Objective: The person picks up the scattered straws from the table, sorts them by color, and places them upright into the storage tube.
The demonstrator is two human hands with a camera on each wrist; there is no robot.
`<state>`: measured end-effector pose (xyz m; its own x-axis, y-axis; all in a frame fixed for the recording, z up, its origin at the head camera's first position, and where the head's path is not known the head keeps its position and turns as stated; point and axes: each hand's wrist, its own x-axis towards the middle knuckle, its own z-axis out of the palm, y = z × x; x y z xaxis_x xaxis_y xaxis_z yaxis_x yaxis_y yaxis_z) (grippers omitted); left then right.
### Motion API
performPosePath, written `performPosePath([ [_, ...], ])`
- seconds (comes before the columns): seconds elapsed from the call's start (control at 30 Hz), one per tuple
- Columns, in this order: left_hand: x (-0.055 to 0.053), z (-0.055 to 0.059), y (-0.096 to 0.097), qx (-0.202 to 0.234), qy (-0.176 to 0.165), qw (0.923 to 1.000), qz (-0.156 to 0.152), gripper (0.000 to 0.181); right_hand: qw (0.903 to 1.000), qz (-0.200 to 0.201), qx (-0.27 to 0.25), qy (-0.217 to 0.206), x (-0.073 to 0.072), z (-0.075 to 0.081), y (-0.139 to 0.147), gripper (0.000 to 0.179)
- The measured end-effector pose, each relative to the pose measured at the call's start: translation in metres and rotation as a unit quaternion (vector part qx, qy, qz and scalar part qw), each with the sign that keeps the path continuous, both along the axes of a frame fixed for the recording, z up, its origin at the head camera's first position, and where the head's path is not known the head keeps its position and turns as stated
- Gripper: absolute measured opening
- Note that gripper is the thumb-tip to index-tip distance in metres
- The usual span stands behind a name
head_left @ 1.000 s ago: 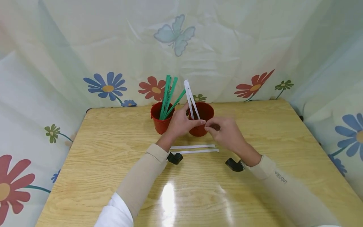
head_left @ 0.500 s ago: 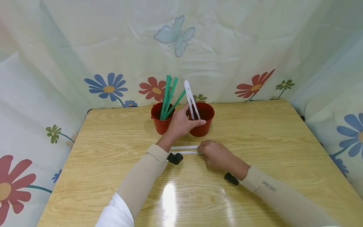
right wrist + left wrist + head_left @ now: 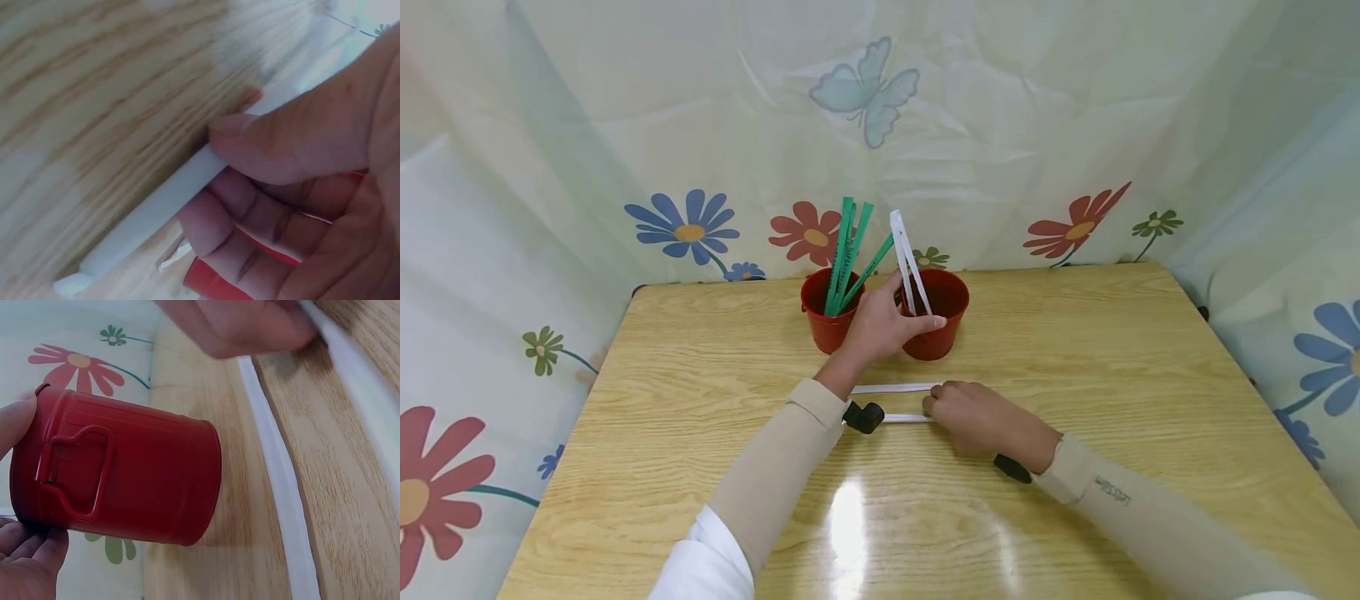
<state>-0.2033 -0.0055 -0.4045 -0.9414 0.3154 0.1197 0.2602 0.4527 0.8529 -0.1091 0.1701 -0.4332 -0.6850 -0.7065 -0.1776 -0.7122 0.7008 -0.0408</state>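
Observation:
My left hand grips the right red bucket near its rim, thumb on one side and fingers on the other. The left wrist view shows this bucket's wire handle. White paper-wrapped straws stand tilted in it. My right hand pinches a white paper-wrapped straw between thumb and fingers, close to the tabletop. In the left wrist view the held straw is blurred and slanted. Another white straw lies flat just beyond, its right end near my right hand.
A second red bucket stands left of the gripped one, with several green printed wrapped straws leaning in it. Both are near the back of the wooden table, before a flowered curtain. A black wrist camera sits under my left wrist.
My right hand has come down from beside the right bucket to the straws on the table and drawn the nearer one slightly toward me. My left hand stays on the bucket.

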Motion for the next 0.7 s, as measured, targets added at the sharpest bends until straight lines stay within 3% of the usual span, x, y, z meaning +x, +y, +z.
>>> performPosePath([
  [0.23, -0.001, 0.000, -0.001, -0.007, -0.002, 1.0000, -0.003, 0.078, 0.9997, 0.019, -0.011, -0.010, 0.005, 0.007, 0.016, 0.029],
  [0.43, -0.001, 0.001, -0.002, 0.000, 0.003, 1.0000, -0.005, 0.076, 0.9979, 0.000, -0.033, -0.055, 0.004, 0.032, 0.026, 0.033],
  [0.7, -0.001, 0.001, -0.001, 0.000, 0.001, 0.9999, -0.010, 0.076, 0.9991, -0.007, -0.021, -0.037, 0.007, 0.051, 0.037, 0.038],
])
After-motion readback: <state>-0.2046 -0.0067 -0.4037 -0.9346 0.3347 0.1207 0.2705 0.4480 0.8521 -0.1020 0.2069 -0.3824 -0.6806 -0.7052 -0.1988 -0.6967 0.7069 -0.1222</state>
